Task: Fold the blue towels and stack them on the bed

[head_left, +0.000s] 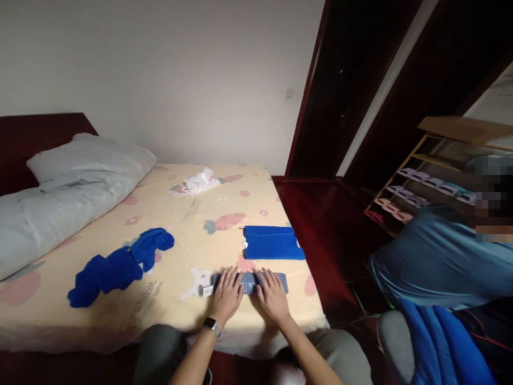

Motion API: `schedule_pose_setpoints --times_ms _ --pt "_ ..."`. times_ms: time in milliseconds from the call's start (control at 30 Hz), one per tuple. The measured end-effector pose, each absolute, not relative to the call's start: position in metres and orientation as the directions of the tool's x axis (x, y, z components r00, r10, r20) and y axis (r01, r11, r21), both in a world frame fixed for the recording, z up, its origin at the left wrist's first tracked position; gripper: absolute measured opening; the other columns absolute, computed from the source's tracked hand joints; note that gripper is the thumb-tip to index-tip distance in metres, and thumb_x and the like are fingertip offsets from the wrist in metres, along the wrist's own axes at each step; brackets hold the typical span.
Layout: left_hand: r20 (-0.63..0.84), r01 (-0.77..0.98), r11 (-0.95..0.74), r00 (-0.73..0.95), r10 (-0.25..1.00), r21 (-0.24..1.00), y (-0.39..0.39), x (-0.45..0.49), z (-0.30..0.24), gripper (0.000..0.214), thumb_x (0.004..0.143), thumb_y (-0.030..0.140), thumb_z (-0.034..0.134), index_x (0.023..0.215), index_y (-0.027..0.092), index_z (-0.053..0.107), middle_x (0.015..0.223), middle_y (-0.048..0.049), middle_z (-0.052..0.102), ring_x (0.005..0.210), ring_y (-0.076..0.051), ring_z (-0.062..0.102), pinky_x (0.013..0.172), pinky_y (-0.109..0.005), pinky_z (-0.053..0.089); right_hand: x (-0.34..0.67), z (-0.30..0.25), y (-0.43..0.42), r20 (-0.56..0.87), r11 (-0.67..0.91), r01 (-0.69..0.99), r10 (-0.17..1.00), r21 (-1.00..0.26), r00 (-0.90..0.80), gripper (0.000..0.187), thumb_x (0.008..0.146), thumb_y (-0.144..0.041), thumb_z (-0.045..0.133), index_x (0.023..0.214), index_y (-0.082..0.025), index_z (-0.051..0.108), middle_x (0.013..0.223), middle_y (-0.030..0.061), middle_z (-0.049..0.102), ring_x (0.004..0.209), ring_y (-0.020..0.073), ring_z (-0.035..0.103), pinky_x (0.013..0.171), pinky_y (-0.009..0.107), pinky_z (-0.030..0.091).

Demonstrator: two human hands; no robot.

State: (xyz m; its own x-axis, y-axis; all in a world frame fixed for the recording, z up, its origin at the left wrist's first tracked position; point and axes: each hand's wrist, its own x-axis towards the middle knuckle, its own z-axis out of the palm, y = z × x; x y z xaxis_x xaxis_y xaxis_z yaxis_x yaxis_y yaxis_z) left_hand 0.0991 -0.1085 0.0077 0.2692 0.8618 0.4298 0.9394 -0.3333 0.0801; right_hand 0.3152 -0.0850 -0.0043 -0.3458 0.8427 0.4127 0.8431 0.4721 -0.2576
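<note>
1 patterned bedsheet (188, 235): edge lower centre, open stretch centre-left. 1 folded grey-blue cloth (249, 285): left hand (228, 293), right hand (274, 297) flat upon it, fingers slightly parted.

Dim light, near-black door (332, 96), soft shadows, stretched edges

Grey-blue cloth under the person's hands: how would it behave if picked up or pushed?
The grey-blue cloth would probably sag or unfold, as it looks like soft folded fabric. Thin and small, it is likely light. Pushed, it may wrinkle rather than roll, since it lies flat.
</note>
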Motion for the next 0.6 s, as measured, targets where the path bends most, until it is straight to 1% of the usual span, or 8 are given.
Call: schedule_pose_setpoints --times_ms 100,200,333,400,467,533,600 --pt "0.357 0.926 -0.367 0.314 0.88 0.089 -0.101 0.098 -0.013 0.053 0.101 0.04 0.038 0.152 0.024 0.037 0.152 -0.0073 0.046 0.143 -0.025 0.039 0.119 -0.047 0.031 0.31 -0.022 -0.084 0.38 0.534 0.815 0.818 -0.224 -0.431 0.052 0.101 -0.037 0.038 0.152 -0.022 0.038 0.153 0.0064 0.045 0.142 0.0254 0.038 0.118 0.044 0.025" --pt "0.313 0.92 -0.373 0.321 0.894 0.119 -0.102 0.076 -0.032 0.058 0.101 0.044 0.037 0.155 0.025 0.029 0.155 -0.0062 0.043 0.144 -0.023 0.036 0.12 -0.046 0.029 0.325 -0.037 -0.082 0.354 0.564 0.795 0.807 -0.223 -0.473 0.057 0.102 -0.04 0.037 0.155 -0.02 0.03 0.156 0.0062 0.039 0.144 0.0245 0.035 0.119 0.044 0.025" --pt "0.278 0.947 -0.257 0.199 0.94 0.194 -0.114 0.039 -0.048 0.061 0.101 0.047 0.033 0.157 0.024 0.022 0.159 -0.0065 0.035 0.148 -0.023 0.03 0.121 -0.046 0.027 0.349 -0.042 -0.079 0.304 0.53 0.796 0.841 -0.293 -0.447 0.059 0.102 -0.044 0.035 0.156 -0.018 0.029 0.158 0.0064 0.034 0.146 0.0248 0.031 0.121 0.045 0.024" --pt "0.249 0.949 -0.188 0.124 0.961 0.253 -0.121 0.023 -0.055 0.062 0.101 0.047 0.032 0.157 0.024 0.022 0.159 -0.007 0.035 0.147 -0.024 0.031 0.12 -0.047 0.027 0.358 -0.041 -0.078 0.264 0.481 0.797 0.875 -0.365 -0.407 0.06 0.102 -0.045 0.034 0.155 -0.019 0.031 0.158 0.0057 0.033 0.147 0.025 0.029 0.122 0.046 0.021" --pt "0.22 0.933 -0.141 0.069 0.973 0.332 -0.131 0.013 -0.06 0.061 0.101 0.048 0.032 0.156 0.024 0.025 0.158 -0.0077 0.038 0.145 -0.024 0.035 0.12 -0.047 0.028 0.366 -0.04 -0.078 0.213 0.387 0.791 0.922 -0.474 -0.324 0.061 0.1 -0.048 0.033 0.153 -0.019 0.035 0.158 0.0052 0.034 0.148 0.0256 0.027 0.123 0.047 0.019" --pt "0.227 0.893 -0.095 -0.008 0.974 0.439 -0.144 0.009 -0.064 0.06 0.1 0.049 0.033 0.154 0.023 0.032 0.155 -0.0087 0.042 0.143 -0.024 0.039 0.118 -0.046 0.031 0.376 -0.039 -0.078 0.168 0.244 0.746 0.97 -0.619 -0.178 0.065 0.099 -0.053 0.031 0.151 -0.015 0.04 0.158 0.0071 0.034 0.149 0.0261 0.025 0.123 0.047 0.019" --pt "0.281 0.826 -0.03 -0.157 0.947 0.562 -0.156 0.01 -0.064 0.057 0.099 0.049 0.032 0.149 0.022 0.041 0.15 -0.0101 0.048 0.14 -0.024 0.043 0.116 -0.045 0.035 0.388 -0.036 -0.08 0.1 0.073 0.638 0.995 -0.766 0.005 0.072 0.096 -0.058 0.028 0.148 -0.01 0.043 0.156 0.0117 0.037 0.147 0.0267 0.03 0.121 0.044 0.024"
